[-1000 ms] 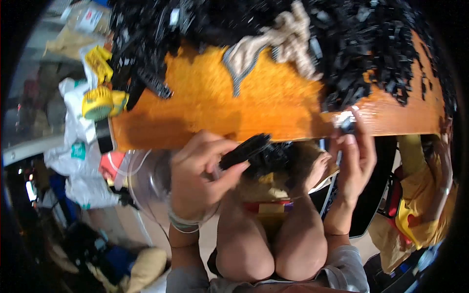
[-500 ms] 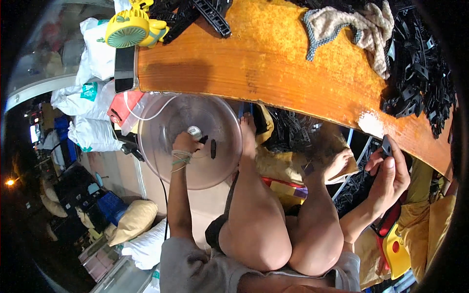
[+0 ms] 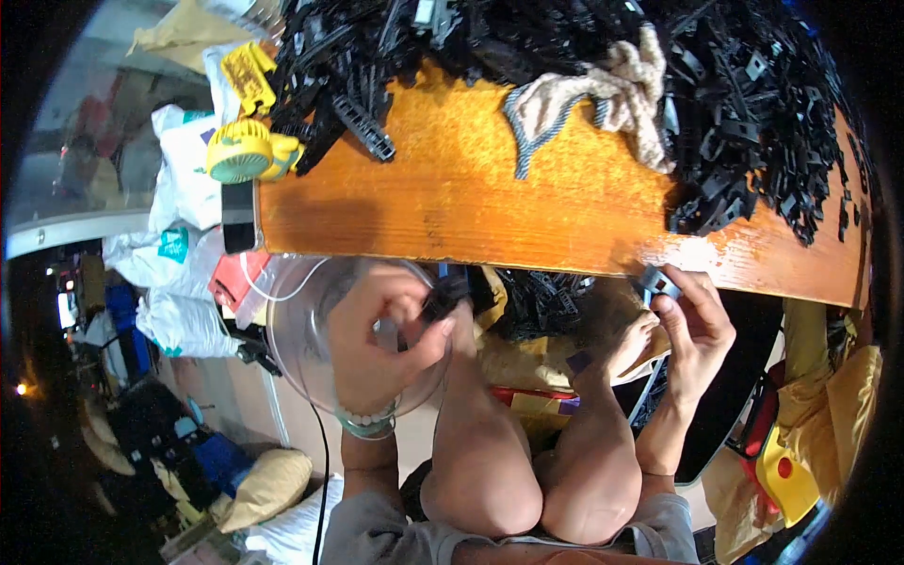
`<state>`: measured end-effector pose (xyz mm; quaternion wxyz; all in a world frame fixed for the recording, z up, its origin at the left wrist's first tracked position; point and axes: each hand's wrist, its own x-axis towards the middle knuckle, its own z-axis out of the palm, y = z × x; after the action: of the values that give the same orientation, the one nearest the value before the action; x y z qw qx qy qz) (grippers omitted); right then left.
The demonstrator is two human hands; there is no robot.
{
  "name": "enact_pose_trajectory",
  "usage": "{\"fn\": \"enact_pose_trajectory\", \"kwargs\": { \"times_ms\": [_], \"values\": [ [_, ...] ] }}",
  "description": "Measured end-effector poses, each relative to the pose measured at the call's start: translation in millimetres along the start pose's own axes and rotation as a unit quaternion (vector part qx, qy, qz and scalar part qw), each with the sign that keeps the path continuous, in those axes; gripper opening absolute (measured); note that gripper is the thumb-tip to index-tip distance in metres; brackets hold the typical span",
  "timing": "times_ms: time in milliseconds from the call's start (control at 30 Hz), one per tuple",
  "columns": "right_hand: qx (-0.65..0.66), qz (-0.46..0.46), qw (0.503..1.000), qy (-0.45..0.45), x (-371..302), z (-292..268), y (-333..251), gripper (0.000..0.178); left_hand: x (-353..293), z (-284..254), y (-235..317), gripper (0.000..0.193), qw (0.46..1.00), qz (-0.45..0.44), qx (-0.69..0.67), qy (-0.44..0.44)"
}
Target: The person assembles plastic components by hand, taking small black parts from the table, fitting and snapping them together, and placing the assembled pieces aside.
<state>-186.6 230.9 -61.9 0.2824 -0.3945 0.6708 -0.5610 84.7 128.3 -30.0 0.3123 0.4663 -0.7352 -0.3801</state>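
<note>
Left hand (image 3: 377, 344), half a second ago down in the clear bowl (image 3: 301, 348), now pinches a black plastic part (image 3: 444, 294); right hand (image 3: 695, 325) has risen to the orange table's (image 3: 490, 202) edge. Its fingers clamp a small black clip (image 3: 653, 280).

Left hand (image 3: 377, 344) is up from the clear bowl (image 3: 292, 330), gripping a black part (image 3: 444, 294); right hand (image 3: 692, 330) is back at the table edge (image 3: 527, 254).

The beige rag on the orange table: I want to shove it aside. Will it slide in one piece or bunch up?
The beige rag lies crumpled in soft folds, so it is likely floppy and would bunch up. It looks light. Its far edge touches the black plastic parts, so it may drag some along the orange table.
</note>
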Motion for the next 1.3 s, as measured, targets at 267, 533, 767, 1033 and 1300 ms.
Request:
{"fn": "enact_pose_trajectory", "kwargs": {
  "times_ms": [267,533,767,1033,1300],
  "values": [
    [-0.082,-0.138,0.987,-0.030,29,34,-17,0.028,66,61,0,0.024,0.984,0.180,0.008,-0.019],
    [-0.145,-0.164,0.967,-0.133,51,44,-15,0.025,76,51,-6,0.027,0.985,0.140,0.016,-0.096],
    [-0.107,-0.134,0.973,-0.157,57,43,-14,0.022,80,52,-5,0.028,0.981,0.157,0.009,-0.115],
    [-0.144,-0.176,0.955,-0.192,64,50,-16,0.021,79,53,-7,0.028,0.982,0.154,-0.012,-0.112],
    [-0.183,-0.256,0.936,-0.158,55,47,-5,0.029,67,59,-10,0.028,0.981,0.176,-0.010,-0.076]
  ]
}}
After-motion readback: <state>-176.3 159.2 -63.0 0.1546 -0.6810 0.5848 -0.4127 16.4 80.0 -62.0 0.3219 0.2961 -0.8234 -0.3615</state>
